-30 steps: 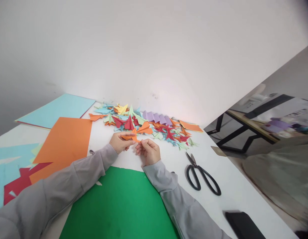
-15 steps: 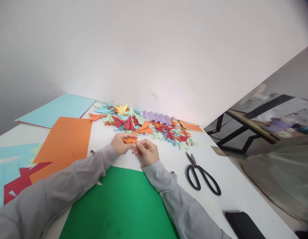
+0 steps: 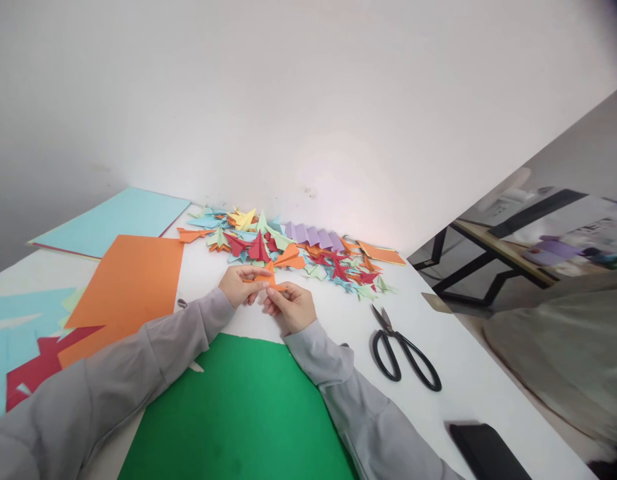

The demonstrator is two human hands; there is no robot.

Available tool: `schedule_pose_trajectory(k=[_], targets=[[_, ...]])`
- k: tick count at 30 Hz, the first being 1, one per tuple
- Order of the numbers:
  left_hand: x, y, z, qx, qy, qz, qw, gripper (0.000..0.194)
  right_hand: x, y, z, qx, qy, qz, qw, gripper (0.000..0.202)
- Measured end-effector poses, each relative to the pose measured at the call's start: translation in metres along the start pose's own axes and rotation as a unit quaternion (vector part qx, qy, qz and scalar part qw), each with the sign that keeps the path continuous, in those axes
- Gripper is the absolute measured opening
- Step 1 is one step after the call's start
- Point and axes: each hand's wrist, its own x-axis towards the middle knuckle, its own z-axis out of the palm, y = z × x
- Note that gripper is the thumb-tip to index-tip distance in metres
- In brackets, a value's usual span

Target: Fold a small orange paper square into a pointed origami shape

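Observation:
Between my two hands is a small folded orange paper plane (image 3: 271,277), its pointed end facing away from me. My left hand (image 3: 242,285) pinches its left side, and my right hand (image 3: 292,307) pinches the right side near the back. Just beyond them lies a pile of small folded paper planes (image 3: 258,248) in red, green, blue, yellow and orange. A purple pleated paper strip (image 3: 316,236) rests at the back of that pile. Under my forearms a green sheet (image 3: 238,413) lies on the white table (image 3: 358,340).
Black-handled scissors (image 3: 396,343) lie to the right, blades pointing away. A black flat object (image 3: 488,453) sits at the lower right. Orange sheets (image 3: 133,280), red scraps (image 3: 41,363) and light blue sheets (image 3: 118,220) cover the left side. A white wall (image 3: 308,113) rises behind the table.
The orange paper plane has been turned and opened flatter, so its wings and point now show between my fingers. Both hands stay nearly in place.

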Motion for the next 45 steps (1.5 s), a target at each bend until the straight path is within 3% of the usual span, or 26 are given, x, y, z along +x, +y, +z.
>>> schedule_pose_trajectory(k=[16, 25, 32, 39, 45], targets=[[-0.001, 0.005, 0.002, -0.003, -0.011, -0.037, 0.999, 0.045, 0.0, 0.002, -0.006, -0.005, -0.068, -0.022, 0.997, 0.021], [-0.001, 0.002, 0.002, -0.009, 0.003, -0.014, 1.0, 0.051, 0.004, 0.004, -0.007, 0.051, 0.003, -0.002, 0.999, 0.025], [0.001, -0.003, 0.001, 0.011, 0.01, -0.003, 1.0, 0.044, 0.004, 0.004, -0.004, 0.038, 0.053, 0.004, 0.998, 0.031], [-0.001, 0.009, 0.005, -0.13, 0.005, -0.096, 0.987, 0.039, 0.006, 0.003, -0.004, 0.062, 0.07, -0.024, 0.995, 0.039], [-0.001, 0.014, 0.003, -0.162, -0.007, -0.112, 0.98, 0.034, 0.005, 0.005, -0.004, 0.003, 0.065, -0.084, 0.994, 0.025]])
